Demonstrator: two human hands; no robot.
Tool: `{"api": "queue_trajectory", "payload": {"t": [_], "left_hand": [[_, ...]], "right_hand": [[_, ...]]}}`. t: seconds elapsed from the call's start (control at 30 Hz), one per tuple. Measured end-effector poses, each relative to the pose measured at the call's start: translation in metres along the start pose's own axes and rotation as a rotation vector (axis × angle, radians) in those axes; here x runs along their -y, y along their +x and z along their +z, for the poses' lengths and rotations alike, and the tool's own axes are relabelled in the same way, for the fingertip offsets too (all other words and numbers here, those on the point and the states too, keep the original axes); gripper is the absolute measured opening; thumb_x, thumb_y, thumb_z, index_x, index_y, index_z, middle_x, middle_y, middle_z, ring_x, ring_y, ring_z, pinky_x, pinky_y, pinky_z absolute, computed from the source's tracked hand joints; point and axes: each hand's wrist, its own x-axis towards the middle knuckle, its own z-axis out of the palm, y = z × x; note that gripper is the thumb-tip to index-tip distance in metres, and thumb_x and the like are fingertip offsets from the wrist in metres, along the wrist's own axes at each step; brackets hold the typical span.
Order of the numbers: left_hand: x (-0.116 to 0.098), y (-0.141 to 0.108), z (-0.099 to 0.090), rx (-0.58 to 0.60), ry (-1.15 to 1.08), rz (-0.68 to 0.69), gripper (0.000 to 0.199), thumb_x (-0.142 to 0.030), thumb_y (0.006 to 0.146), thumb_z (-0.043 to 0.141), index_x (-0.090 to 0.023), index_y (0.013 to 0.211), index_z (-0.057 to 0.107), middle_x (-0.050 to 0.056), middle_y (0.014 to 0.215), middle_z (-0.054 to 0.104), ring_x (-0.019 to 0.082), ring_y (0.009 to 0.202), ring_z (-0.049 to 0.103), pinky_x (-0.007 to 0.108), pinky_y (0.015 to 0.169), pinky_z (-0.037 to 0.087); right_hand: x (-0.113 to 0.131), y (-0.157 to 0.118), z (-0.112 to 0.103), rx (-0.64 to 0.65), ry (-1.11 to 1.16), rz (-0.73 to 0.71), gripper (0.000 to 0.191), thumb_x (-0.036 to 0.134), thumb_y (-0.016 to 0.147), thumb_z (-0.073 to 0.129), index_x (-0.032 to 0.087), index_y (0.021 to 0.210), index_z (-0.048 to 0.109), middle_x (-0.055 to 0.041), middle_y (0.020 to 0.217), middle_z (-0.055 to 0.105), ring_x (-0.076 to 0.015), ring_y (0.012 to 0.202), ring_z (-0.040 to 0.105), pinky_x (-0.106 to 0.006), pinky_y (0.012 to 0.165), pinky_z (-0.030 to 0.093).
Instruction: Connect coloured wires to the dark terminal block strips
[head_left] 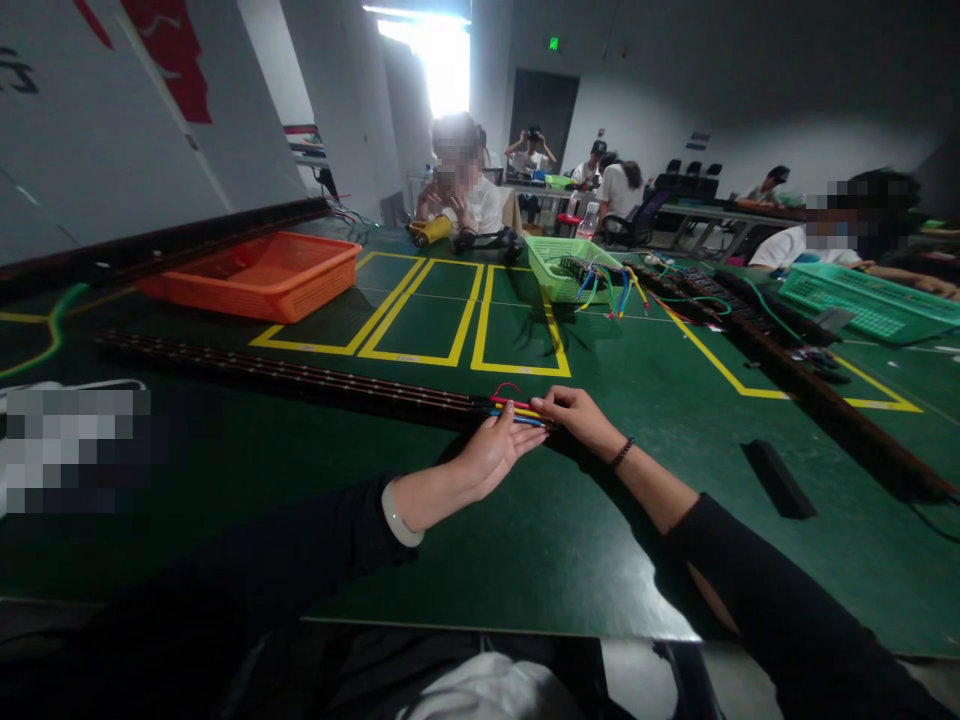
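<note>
A bundle of red, yellow and blue wires [517, 411] sticks out from the right end of a long dark strip [300, 380]. My left hand [491, 455] lies palm up beneath the wires, its thumb pressed on top of them and its fingers stretched along them. At the free ends of the wires, my right hand [576, 415] pinches with thumb and forefinger. A thin red wire loops up above the bundle. Which wire my right fingertips hold is too small to make out.
An orange basket [289, 300] stands beyond the strip. A light green basket [555, 285] holds a part with coloured wires. At right are a teal basket [862, 315], another long dark strip [847, 425] and a short black piece [778, 480]. Other people sit around.
</note>
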Motion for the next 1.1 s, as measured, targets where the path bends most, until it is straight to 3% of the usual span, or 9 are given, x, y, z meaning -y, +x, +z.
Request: {"api": "queue_trajectory", "payload": {"t": [0.33, 0.53, 0.8, 0.97, 1.1], "left_hand": [[-0.001, 0.0, -0.001, 0.041, -0.031, -0.031, 0.044, -0.035, 0.094, 0.034, 0.0, 0.117, 0.047, 0.024, 0.097, 0.066, 0.024, 0.095, 0.065, 0.043, 0.1, 0.041], [-0.003, -0.002, 0.001, 0.016, -0.031, -0.042, 0.034, -0.03, 0.093, 0.038, -0.003, 0.11, 0.049, 0.021, 0.096, 0.067, 0.024, 0.094, 0.066, 0.043, 0.098, 0.043], [-0.004, -0.003, 0.0, 0.026, -0.039, -0.042, 0.034, -0.036, 0.092, 0.042, -0.006, 0.103, 0.053, 0.02, 0.1, 0.066, 0.023, 0.099, 0.064, 0.042, 0.1, 0.042], [-0.004, -0.003, -0.001, 0.04, -0.06, -0.044, 0.032, -0.035, 0.092, 0.042, -0.009, 0.104, 0.055, 0.019, 0.111, 0.063, 0.023, 0.105, 0.061, 0.043, 0.103, 0.038], [-0.002, 0.0, -0.005, 0.051, -0.073, -0.028, 0.03, -0.034, 0.092, 0.041, -0.01, 0.099, 0.057, 0.017, 0.107, 0.064, 0.022, 0.106, 0.059, 0.042, 0.104, 0.037]], "right_hand": [[-0.01, 0.008, 0.0, -0.106, -0.123, -0.048, 0.04, 0.055, 0.074, 0.062, 0.018, 0.064, 0.053, 0.0017, 0.059, 0.053, -0.0117, 0.055, 0.046, -0.024, 0.052, 0.034], [-0.014, 0.018, 0.0, -0.167, -0.228, -0.11, 0.039, 0.055, 0.076, 0.059, 0.018, 0.067, 0.055, 0.0006, 0.063, 0.053, -0.0127, 0.06, 0.047, -0.024, 0.055, 0.035], [-0.009, 0.014, 0.002, -0.191, -0.229, -0.054, 0.043, 0.058, 0.072, 0.063, 0.019, 0.066, 0.048, 0.0029, 0.058, 0.048, -0.0118, 0.056, 0.042, -0.024, 0.051, 0.031], [-0.003, 0.002, -0.006, -0.358, -0.404, -0.253, 0.038, 0.051, 0.088, 0.043, 0.02, 0.066, 0.042, 0.0014, 0.062, 0.046, -0.0137, 0.061, 0.042, -0.027, 0.06, 0.034], [0.001, -0.011, -0.015, -0.122, -0.686, -0.56, 0.043, 0.044, 0.092, 0.039, 0.02, 0.057, 0.042, -0.0004, 0.058, 0.043, -0.014, 0.06, 0.039, -0.03, 0.063, 0.031]]}}
